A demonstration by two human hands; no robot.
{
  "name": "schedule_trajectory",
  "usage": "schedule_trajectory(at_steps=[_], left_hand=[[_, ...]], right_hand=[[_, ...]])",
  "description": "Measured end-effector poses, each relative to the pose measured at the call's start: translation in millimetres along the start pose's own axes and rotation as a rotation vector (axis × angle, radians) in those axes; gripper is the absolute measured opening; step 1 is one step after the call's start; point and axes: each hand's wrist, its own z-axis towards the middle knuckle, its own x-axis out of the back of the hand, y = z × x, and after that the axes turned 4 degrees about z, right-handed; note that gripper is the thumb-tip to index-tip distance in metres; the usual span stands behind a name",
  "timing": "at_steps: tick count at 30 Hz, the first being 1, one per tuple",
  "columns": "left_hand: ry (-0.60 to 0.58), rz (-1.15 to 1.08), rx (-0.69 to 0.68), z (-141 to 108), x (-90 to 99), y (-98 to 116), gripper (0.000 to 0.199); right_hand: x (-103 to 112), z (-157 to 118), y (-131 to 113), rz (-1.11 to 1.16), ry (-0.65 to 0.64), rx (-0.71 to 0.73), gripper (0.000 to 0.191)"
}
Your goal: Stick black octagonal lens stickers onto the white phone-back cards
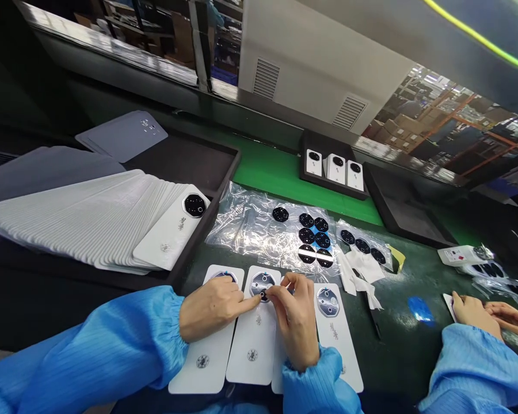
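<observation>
White phone back panels lie in a row before me, each with a round, mirror-like camera area near its top. On the second panel (248,339), my left hand (216,307) reaches its index finger to the lower edge of the camera area (261,280); its other fingers curl and hold nothing visible. My right hand (296,322) pinches a small black piece (263,296) at that same edge, its exact shape partly hidden by the fingertips. The left panel (202,356) is partly under my left hand, the right panel (334,339) shows beside my right wrist, and one between is mostly covered.
Black round camera covers (306,236) lie on clear film beyond the panels. White paper scraps (365,267) and a black pen-like tool (375,322) are to the right. Fanned panels (90,218) fill a left tray; a black tray (334,187) stands behind. A co-worker's hands (477,316) work at right.
</observation>
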Motion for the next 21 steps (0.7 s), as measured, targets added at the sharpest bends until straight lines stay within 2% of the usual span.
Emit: schedule_trajectory(at_steps=[7,12,17,21], left_hand=[[-0.015,0.011,0.000,0.1,-1.9,-0.2,0.033],[-0.011,0.007,0.001,-1.7,-1.2,-0.1,0.034],[-0.013,0.002,0.005,-1.1,-1.0,0.2,0.035],[0.000,-0.002,0.006,-1.1,-1.5,0.9,0.035]], right_hand=[[-3.8,1.4,-1.6,-0.184,-0.042,0.109,0.025],[-1.6,5.3,0.1,-0.112,0.009,0.036,0.022],[-1.7,5.9,-0.2,-0.113,-0.041,0.022,0.022],[-1.4,5.4,-2.3,-0.169,-0.014,0.020,0.023]])
